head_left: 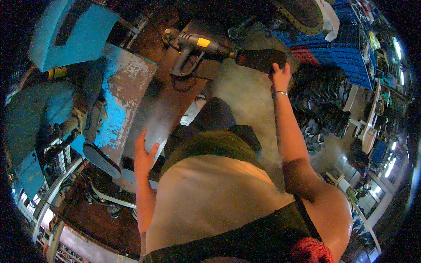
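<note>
My right hand point(280, 78) grips the end of a dark, flat shoe-sole-shaped piece point(255, 60). The piece's other end is at the nozzle of a grey heat gun point(195, 46) with a yellow label, which rests at the top middle with its cord looped below; whether they touch I cannot tell. My left hand point(144, 153) is lower, left of my body, with fingers apart and nothing in them, beside a worn blue-painted metal plate point(115, 122). Another dark sole-shaped piece point(100, 160) is at the machine left of that hand.
A blue machine housing point(76, 37) stands at the upper left. Blue crates point(342, 57) are at the upper right, with a heap of black pieces point(320, 96) beside them. A metal rail point(112, 199) runs at the lower left. Shelving lines the far right.
</note>
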